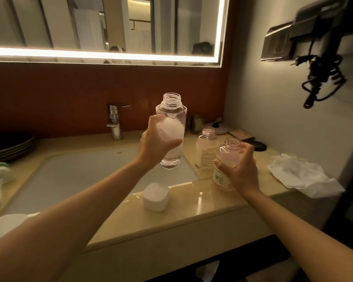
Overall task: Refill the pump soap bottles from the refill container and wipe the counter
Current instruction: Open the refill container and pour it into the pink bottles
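Now, a person's left hand (pixel 157 143) curls around a clear, uncapped bottle (pixel 172 110), holding it upright above the sink (pixel 80 174). Their right hand (pixel 243 171) wraps around a second open bottle (pixel 228 157) that stands on the tabletop (pixel 192 212), just right of the sink. A third open bottle (pixel 207 147) stands just behind it.

The likely risk is that the raised bottle tips too fast, so soap misses the narrow neck and runs over the glossy tabletop. The lower bottle sits fairly near the front edge and could slide off if bumped. A white cap (pixel 155 197) also rests near that edge, beside the sink.

Free room lies over the basin. To the right, a crumpled white cloth (pixel 300 176) and the wall close things in.
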`<state>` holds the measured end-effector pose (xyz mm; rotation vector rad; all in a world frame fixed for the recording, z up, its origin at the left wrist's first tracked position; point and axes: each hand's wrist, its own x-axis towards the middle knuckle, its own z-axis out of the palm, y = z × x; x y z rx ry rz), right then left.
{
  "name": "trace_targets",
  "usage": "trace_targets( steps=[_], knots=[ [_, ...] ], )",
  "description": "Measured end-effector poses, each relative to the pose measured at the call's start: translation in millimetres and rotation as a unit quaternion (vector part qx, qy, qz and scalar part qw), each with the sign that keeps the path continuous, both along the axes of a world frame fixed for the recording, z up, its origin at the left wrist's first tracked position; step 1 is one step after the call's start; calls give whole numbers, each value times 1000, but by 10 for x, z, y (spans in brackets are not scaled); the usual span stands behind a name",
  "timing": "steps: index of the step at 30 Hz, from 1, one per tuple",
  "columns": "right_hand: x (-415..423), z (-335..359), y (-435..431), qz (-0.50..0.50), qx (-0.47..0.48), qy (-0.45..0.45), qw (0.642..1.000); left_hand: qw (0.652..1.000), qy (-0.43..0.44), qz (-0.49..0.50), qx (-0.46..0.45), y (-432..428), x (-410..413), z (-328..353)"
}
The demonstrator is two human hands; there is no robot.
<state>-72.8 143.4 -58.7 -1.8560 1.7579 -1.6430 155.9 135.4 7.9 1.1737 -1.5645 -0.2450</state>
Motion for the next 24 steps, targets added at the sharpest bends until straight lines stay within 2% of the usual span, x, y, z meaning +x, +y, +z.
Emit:
trace_targets(
  steps=[8, 11, 14, 16, 18, 20, 24],
  knots=[
    [-117, -34, -232, -48, 5, -7, 999, 1000, -6, 16, 23, -139, -52, -97],
    [44, 74, -216, -110, -107, 39, 987, 999, -13, 24, 24, -185, -6, -125],
    [347, 175, -171, -34, -201, 48, 978, 999, -15, 36, 26, -236, 49, -147],
    [535, 141, -220, 23, -188, 34, 981, 998, -23, 45, 28, -260, 74, -157],
    [658, 103, -319, 38, -136, -12, 990, 998, -33, 49, 28, -282, 110, -169],
    [717, 94, -450, 21, -83, -57, 995, 997, -40, 53, 31, -304, 153, -189],
    [781, 110, -694, -32, -13, -72, 997, 996, -46, 61, 42, -370, 212, -243]
  ],
)
